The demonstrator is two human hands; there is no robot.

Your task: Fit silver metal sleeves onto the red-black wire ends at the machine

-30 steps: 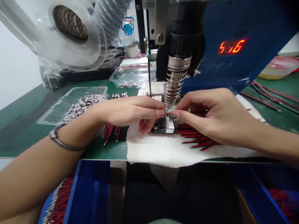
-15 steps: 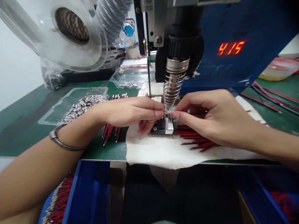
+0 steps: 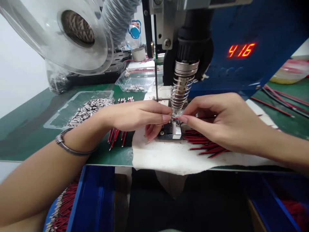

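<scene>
My left hand [image 3: 137, 116] and my right hand [image 3: 217, 116] meet fingertip to fingertip under the coiled metal nozzle [image 3: 181, 87] of a blue machine [image 3: 241, 35]. Each hand is pinched shut on a small part with a thin red wire [image 3: 174, 118] held just above a little metal fixture [image 3: 172, 130]. What exactly sits between the fingertips is too small to make out. A metal bangle [image 3: 70, 146] circles my left wrist. The fixture rests on a white cloth [image 3: 169, 158].
Red wires [image 3: 205, 145] lie right of the fixture, and another bunch of red wires [image 3: 117, 137] lies left of it. Small metal cylinders [image 3: 89, 108] are heaped on a clear sheet. A clear reel [image 3: 72, 32] stands upper left. Blue bins [image 3: 96, 199] sit below the green bench edge. The display [image 3: 241, 50] reads 416.
Both hands have stayed pinched under the nozzle, hardly moving. The view has shifted slightly. The red display went from 415 to 416.
</scene>
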